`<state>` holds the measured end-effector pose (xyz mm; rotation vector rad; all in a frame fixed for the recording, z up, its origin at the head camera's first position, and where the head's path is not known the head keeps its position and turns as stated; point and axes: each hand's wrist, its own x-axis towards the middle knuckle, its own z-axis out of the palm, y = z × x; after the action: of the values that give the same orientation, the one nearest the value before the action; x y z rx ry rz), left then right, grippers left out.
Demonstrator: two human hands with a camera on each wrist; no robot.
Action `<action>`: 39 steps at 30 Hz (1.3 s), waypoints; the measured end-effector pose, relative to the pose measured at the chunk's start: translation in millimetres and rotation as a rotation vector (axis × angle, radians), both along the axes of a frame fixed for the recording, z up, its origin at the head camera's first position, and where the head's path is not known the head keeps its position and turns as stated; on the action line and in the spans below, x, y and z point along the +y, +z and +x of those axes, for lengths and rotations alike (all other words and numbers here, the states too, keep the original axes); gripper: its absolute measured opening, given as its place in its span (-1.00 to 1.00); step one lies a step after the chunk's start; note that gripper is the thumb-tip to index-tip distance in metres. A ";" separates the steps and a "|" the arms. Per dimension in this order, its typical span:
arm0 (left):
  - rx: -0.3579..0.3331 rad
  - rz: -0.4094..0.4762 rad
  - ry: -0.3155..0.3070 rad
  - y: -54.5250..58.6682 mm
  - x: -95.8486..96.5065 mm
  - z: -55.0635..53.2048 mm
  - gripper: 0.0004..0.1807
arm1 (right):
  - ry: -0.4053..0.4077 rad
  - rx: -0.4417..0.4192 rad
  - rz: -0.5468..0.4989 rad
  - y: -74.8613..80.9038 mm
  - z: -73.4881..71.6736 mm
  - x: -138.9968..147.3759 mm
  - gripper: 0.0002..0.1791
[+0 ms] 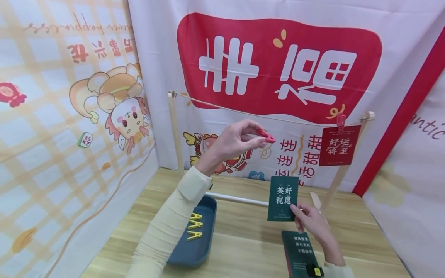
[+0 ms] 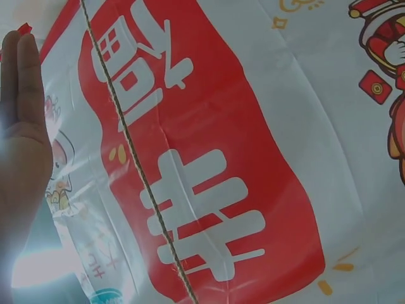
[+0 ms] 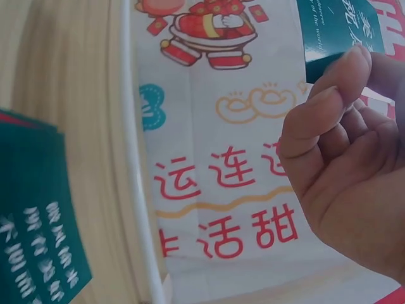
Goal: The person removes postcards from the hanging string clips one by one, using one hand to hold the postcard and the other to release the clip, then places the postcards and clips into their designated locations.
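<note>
In the head view my left hand pinches a red clothespin just below the twine strung across a wooden frame. My right hand grips a dark green card with white characters by its lower right corner, thumb in front. The card is upright, lower than the clothespin and apart from it. A red card hangs at the twine's right end from another red clothespin. In the right wrist view, thumb and finger pinch the edge of the green card.
A blue tray holding several yellow clothespins stands on the wooden table at left. Below my right hand lies a stack of cards, green on top. The frame's posts and white lower bar stand before a printed cloth.
</note>
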<state>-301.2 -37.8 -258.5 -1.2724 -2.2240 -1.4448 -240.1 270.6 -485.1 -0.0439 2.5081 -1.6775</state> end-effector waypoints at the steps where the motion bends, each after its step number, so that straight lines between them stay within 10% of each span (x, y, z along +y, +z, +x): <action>1: 0.006 -0.015 0.002 -2.1 -2.5 2.0 -0.61 | -0.003 -0.009 0.004 -1.7 2.0 0.5 -0.45; 14: 0.247 -0.100 0.050 -23.1 -34.6 25.0 -0.62 | 0.052 -0.061 0.046 -29.5 20.1 15.6 -0.48; 24: 0.087 -0.169 0.227 -68.2 -77.3 24.6 -0.63 | 0.098 -0.165 0.056 -53.0 27.9 31.2 -0.46; 39: -0.071 -0.266 0.284 -127.9 -115.5 32.3 -0.71 | 0.128 -0.264 0.079 -62.6 36.0 52.7 -0.46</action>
<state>-268.8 -153.3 -386.4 -0.9304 -2.5864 -1.1371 -204.1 323.3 -547.7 0.0230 2.3206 -1.4315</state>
